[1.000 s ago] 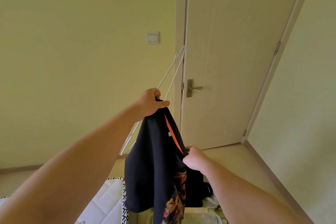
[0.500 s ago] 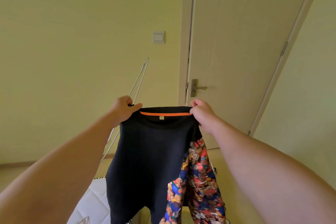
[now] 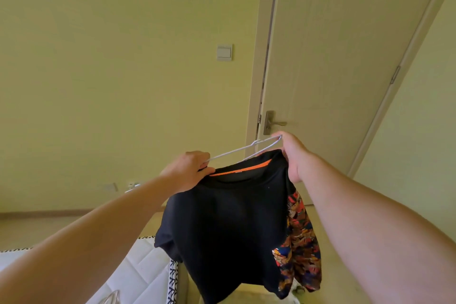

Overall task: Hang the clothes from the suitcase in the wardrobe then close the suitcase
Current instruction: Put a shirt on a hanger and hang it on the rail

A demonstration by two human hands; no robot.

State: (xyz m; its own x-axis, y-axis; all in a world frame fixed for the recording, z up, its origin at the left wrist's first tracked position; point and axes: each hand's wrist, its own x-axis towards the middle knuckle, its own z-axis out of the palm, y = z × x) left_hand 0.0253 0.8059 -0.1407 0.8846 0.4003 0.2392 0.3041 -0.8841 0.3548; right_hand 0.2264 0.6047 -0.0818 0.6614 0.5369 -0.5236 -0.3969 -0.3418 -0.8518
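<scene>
A black shirt (image 3: 229, 224) with an orange neck band and a colourful patterned sleeve hangs in front of me at chest height. My left hand (image 3: 188, 171) grips the left side of its collar together with one end of a white wire hanger (image 3: 243, 149). My right hand (image 3: 292, 155) pinches the right side of the collar and touches the hanger's other end. The hanger lies nearly level just above the neck opening, outside the shirt. Neither the suitcase nor the wardrobe shows.
A shut cream door (image 3: 333, 69) with a metal lever handle (image 3: 272, 122) stands ahead right. A light switch (image 3: 224, 52) is on the yellow wall. A white quilted mattress (image 3: 138, 271) with a patterned edge lies at lower left.
The hanger swung down from upright at the left to nearly level above the collar. My right hand now reaches its far end. The camera turned a little left.
</scene>
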